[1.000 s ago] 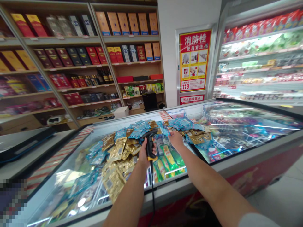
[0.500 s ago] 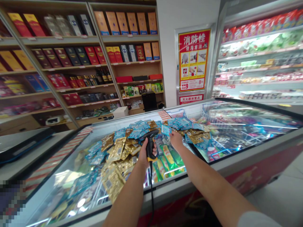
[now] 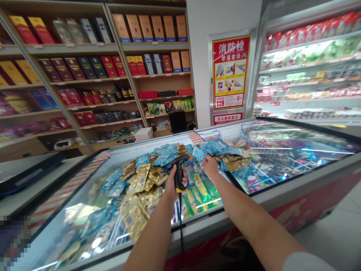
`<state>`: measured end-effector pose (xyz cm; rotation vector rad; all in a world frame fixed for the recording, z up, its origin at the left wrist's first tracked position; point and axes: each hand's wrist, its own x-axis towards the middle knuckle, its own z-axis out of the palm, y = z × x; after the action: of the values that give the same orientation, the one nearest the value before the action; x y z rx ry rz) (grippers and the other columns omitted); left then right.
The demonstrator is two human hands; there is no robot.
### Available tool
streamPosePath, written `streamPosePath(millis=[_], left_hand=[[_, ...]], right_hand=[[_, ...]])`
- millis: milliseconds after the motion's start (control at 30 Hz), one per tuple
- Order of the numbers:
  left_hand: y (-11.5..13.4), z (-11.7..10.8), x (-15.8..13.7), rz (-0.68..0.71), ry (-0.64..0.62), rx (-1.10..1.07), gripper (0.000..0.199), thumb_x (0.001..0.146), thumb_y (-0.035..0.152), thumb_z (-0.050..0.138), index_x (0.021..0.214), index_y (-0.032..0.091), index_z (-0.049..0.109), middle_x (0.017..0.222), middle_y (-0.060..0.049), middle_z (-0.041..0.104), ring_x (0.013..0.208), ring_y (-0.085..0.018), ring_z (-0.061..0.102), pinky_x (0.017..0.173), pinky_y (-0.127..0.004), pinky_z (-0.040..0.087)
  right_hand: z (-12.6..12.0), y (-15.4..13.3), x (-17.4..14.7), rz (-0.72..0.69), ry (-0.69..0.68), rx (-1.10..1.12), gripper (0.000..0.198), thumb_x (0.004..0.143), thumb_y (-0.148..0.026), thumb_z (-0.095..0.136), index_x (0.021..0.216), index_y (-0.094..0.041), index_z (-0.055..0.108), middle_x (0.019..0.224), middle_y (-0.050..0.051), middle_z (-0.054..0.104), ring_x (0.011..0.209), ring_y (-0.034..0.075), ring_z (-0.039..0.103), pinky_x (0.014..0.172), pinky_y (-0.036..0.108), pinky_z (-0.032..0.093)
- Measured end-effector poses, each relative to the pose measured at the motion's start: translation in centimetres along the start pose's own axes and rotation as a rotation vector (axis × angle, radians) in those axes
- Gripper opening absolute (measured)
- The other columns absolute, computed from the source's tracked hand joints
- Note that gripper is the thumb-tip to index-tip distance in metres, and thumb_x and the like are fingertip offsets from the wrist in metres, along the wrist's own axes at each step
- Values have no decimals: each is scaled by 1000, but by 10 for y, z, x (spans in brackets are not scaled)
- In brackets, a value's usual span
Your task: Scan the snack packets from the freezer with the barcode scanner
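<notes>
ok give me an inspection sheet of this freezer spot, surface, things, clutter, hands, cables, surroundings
surface: chest freezer with a glass top; packets lie piled on the glass.
job's things: black handheld scanner, upright in the left hand; blue packet at the right fingertips.
clutter: gold packets and blue packets heaped across the lid; green packages beneath the hands, in or on the freezer I cannot tell.
hands: left hand shut on the scanner grip; right hand on the blue packet, grip not clear.
cables: black cord hangs from the scanner over the freezer's front edge.
surroundings: shelves of boxed goods, red fire-hydrant poster, open chiller shelves.
</notes>
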<state>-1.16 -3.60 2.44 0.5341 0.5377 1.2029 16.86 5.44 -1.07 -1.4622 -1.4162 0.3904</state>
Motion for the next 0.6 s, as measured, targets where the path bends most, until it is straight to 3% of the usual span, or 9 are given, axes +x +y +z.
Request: streamPosePath(millis=[600], left_hand=[[1,1,-1,-12,0,-13,38,85,45,49,85,9,60,64,-4,54,47,-7,46,37,-14,35]], right_hand=[[0,-1,0,15,15,54,23,76,-22,46,53,-18,49,47,-3,48,52,13,47,52,23,30]])
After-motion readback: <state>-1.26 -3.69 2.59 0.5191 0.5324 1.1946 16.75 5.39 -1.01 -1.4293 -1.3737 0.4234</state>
